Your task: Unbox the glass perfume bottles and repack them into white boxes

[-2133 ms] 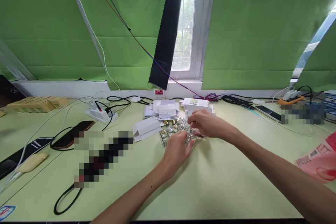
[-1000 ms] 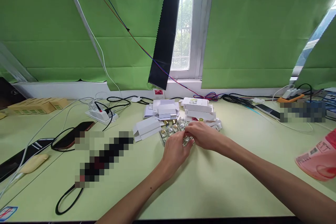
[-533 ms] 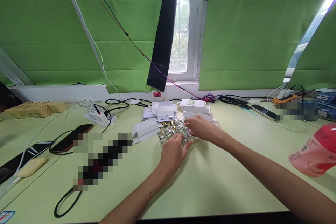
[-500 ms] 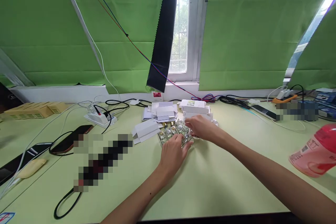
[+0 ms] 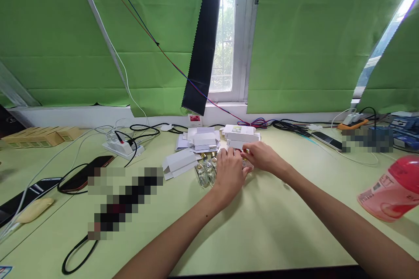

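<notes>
We have our left hand (image 5: 231, 174) curled over a cluster of small glass bottles (image 5: 205, 173) standing on the green surface (image 5: 262, 226). Our right hand (image 5: 262, 158) pinches one gold-capped bottle (image 5: 246, 162) just beside it, fingers closed, with white boxes (image 5: 240, 135) stacked right behind.

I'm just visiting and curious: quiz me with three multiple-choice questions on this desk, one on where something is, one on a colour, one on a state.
1. Where do the small glass bottles stand?
A. beside the left hand
B. on the windowsill
C. on the tan boxes

2. What colour is the plastic bottle at the right edge?
A. blue
B. pink with a red cap
C. black

3. How does that plastic bottle lie?
A. upright
B. hanging from a cable
C. tipped on its side

Answers: 1 A, they cluster on the table just left of that hand, near the right hand. 2 B, its body is pink and the end red. 3 C, its long side rests on the table.
</notes>
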The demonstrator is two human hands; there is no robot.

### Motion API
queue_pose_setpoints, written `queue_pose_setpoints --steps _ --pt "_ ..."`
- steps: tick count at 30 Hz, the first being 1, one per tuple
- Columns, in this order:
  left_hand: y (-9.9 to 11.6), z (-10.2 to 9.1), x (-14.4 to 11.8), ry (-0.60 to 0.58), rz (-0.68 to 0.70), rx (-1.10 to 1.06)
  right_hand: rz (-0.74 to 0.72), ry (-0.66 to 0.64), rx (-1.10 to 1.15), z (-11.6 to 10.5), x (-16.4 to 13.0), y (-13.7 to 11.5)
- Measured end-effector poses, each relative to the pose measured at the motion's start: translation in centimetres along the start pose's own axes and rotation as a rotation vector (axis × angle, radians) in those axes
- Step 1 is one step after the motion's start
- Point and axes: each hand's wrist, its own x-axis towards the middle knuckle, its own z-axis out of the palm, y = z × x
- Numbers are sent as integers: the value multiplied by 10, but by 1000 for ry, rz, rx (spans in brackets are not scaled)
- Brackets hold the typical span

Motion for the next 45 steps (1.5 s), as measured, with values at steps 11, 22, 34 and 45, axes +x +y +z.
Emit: queue_pose_setpoints --steps 11,22,34,45 --pt "-15 3 54 -267 49 -36 -81 4 105 3 6 5" --pt "-30 15 62 -298 100 -109 -217 52 174 -8 9 4" --pt "-24 -4 55 -282 62 -101 -65 71 302 -10 18 15" --pt "-16 -6 56 -256 166 -172 -72 -43 280 -12 -13 40"
